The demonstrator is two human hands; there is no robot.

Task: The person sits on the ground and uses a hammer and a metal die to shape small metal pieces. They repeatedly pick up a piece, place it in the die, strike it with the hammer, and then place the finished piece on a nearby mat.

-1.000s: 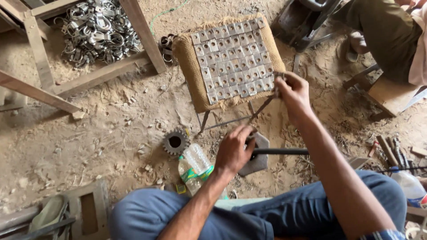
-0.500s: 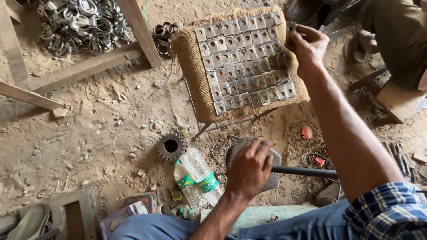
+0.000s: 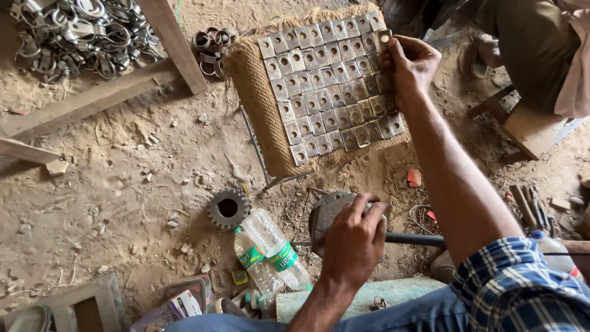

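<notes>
A jute-covered stool (image 3: 252,92) carries rows of several small square metal plates (image 3: 326,86), each with a hole. My right hand (image 3: 412,61) reaches over its far right corner and pinches one such plate (image 3: 385,38) at the end of a row. My left hand (image 3: 356,243) rests closed on a dark metal block (image 3: 326,215) on the dirt floor, with a black rod (image 3: 415,238) running right from under it. Whether the left hand holds something small is hidden.
A steel gear (image 3: 228,208) and two plastic bottles (image 3: 270,252) lie on the dirt left of the block. Wooden frame legs (image 3: 172,43) and a heap of metal rings (image 3: 74,31) sit at top left. Another person (image 3: 534,43) sits on a stool at top right.
My right hand has moved from the stool's near right edge up to its far right corner, carrying a plate. My left hand has stayed on the metal block.
</notes>
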